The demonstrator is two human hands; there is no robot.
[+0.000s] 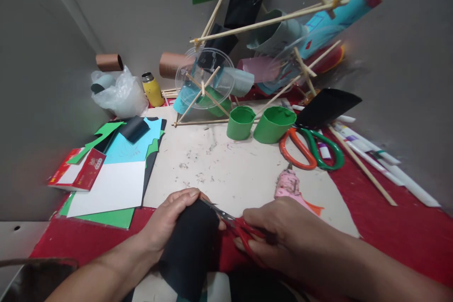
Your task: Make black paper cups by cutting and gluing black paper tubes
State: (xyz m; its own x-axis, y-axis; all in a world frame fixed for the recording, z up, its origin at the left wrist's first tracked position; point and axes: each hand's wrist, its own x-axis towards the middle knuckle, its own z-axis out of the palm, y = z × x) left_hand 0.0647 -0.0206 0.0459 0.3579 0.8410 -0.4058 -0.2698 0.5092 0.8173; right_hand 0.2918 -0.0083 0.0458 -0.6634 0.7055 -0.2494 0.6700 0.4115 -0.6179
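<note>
In my left hand (177, 205) is a sheet of black paper (193, 245), curved into a tube-like shape, with the fingers wrapped around its upper edge. My right hand (279, 229) grips a pair of scissors (244, 233) by the red handles. The metal blades point left and meet the top right edge of the black paper. How far the blades are parted I cannot tell. Just beyond my right hand lies a pink glue gun (288, 184) with a worn nozzle end.
A stick frame (262, 23) with clear plastic discs and paper tubes rises at the back. Two green paper cups (240, 123), large scissors (297, 148) and markers (378, 155) stand or lie right. Coloured paper (109, 188), a red box (79, 170) and a yellow bottle (152, 89) are left.
</note>
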